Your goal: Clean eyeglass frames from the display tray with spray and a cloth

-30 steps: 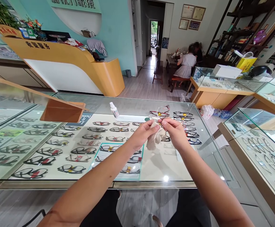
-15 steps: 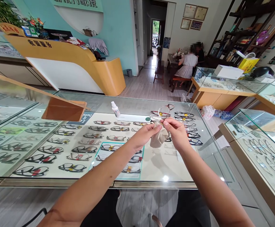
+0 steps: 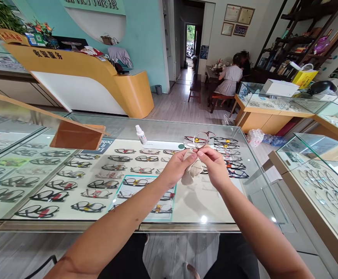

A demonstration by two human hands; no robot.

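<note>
Pinching glasses (image 3: 201, 140) in right hand (image 3: 215, 162), mostly jutting just beyond grip; clutching bunched cloth (image 3: 194, 169) in left hand (image 3: 178, 166), hanging below grip. Brought thumbs closer together than half second ago; apparently still working cloth against glasses.

cloth (image 3: 193, 169) partly behind left hand (image 3: 178, 166), wall sign (image 3: 95, 4) cropped at top, certificates (image 3: 233, 12) illegibly small

Matt, crumpled beige cloth (image 3: 196, 169) and eyeglasses (image 3: 200, 140) with a clear, smooth lens, above a glossy glass surface (image 3: 203, 205); white plastic bottle (image 3: 141, 135); smooth, brown wood-look stand (image 3: 75, 136); grey, wood-grained floor (image 3: 171, 107).
</note>
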